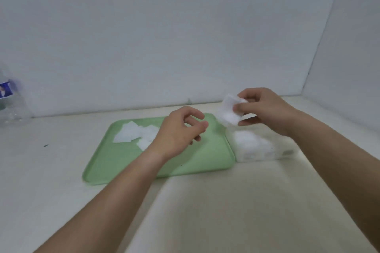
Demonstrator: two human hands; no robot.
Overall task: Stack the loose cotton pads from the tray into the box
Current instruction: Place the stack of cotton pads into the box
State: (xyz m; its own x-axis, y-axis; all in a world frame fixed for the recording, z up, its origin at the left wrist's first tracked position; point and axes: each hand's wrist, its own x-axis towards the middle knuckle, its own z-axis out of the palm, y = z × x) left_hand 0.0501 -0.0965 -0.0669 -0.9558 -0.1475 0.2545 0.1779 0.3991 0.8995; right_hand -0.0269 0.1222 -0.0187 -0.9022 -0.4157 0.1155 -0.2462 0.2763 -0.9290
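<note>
While right hand (265, 111) pinches cotton pads (230, 112) above the box (267, 154) and left hand (181, 131) hangs loosely curled, empty, beside it: lower flat, edges squared.

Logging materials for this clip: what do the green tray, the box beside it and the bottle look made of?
Tray: probably plastic, smooth matte green, moulded with a rounded raised rim. Box: apparently translucent plastic, since white pads show through its wall; blur leaves it open. Bottle: clear thin plastic, see-through, with a blue label.
</note>
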